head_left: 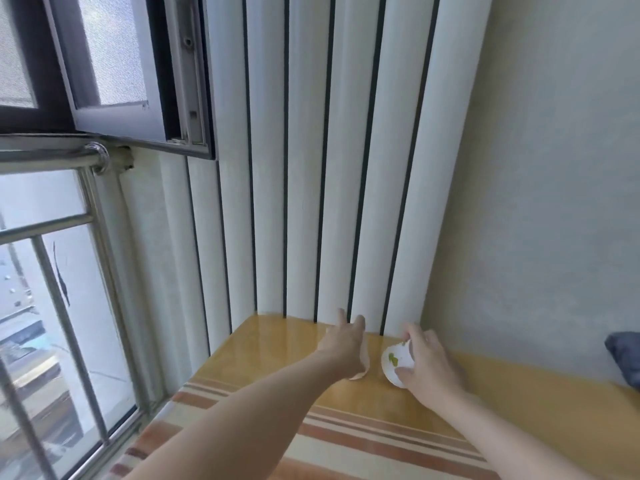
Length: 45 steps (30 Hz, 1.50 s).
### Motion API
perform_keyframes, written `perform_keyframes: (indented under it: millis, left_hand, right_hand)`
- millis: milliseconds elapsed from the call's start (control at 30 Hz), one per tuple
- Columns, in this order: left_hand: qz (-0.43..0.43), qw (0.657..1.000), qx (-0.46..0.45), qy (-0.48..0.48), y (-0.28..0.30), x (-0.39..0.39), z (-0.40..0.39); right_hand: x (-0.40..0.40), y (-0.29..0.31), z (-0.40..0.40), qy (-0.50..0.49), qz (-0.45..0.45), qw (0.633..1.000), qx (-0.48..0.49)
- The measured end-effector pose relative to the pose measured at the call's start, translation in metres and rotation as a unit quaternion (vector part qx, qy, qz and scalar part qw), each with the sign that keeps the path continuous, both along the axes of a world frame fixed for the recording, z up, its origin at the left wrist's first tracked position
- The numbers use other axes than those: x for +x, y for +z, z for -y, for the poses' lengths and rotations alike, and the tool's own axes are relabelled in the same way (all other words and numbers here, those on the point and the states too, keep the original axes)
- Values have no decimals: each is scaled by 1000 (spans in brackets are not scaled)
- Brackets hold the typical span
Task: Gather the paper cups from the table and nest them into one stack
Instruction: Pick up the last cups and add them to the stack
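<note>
My right hand grips a white paper cup with green markings, tilted so its round base or mouth faces me, just above the yellow wooden table. My left hand reaches forward over the table with fingers spread. Beneath its palm shows the edge of a second white cup; the hand hides most of it, and I cannot tell whether the fingers hold it.
Behind the table stands a white ribbed wall panel with dark grooves. A window with metal bars is at the left. A striped cloth lies on the near edge, and a dark blue fabric sits at the right.
</note>
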<state>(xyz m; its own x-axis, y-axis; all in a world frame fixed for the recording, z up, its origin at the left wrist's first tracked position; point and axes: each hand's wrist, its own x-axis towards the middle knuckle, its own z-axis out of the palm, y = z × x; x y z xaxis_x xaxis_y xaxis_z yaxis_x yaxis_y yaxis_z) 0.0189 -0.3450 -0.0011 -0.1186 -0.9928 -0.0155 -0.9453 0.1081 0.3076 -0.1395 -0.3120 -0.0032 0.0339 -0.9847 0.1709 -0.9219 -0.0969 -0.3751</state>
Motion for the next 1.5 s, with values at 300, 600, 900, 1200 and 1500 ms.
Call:
perform_keyframes:
  millis: [300,600,900,1200,1500]
  left_hand:
    - [-525,833,117,131,93,20,-115]
    - [-552,825,73,-96,200,12,-293]
    - [-380,911,48,-154,180,10,-385]
    - [-354,915,89,-169,139,16,-392]
    - [-510,848,93,-107,120,21,-393]
  right_hand:
    - [-28,95,-114,-110,465,874,91]
    - [-37,192,-296,27,452,891,22]
    - [-85,168,-402,-49,466,883,-30]
    - [-48,175,-409,0,453,889,-70]
    - [4,132,-391,33,310,949,-52]
